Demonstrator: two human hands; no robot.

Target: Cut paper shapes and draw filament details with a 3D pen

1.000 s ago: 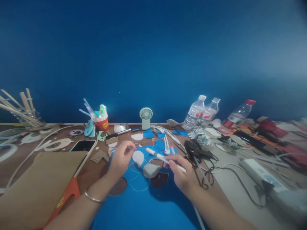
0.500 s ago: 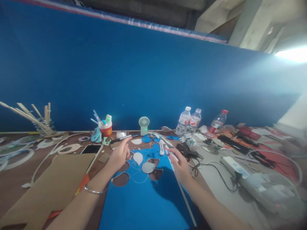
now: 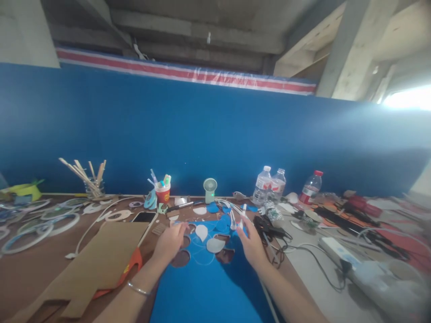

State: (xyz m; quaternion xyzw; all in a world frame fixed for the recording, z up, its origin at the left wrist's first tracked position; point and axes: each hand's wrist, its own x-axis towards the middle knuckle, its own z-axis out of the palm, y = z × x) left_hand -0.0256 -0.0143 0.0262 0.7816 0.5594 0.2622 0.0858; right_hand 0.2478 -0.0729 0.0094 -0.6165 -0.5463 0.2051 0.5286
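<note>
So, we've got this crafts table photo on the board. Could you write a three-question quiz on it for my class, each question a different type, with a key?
1. True or false: the bracelet is on the same arm as the left hand.
2. Multiple choice: between the left hand and the right hand, two white teardrop pieces lie on a sheet. Its colour is: A red; B blue; C yellow.
3. Fill the gap: a small ____ stands between the red cup and the white-capped bottle.

Key: 1 true; 2 B; 3 fan.
</note>
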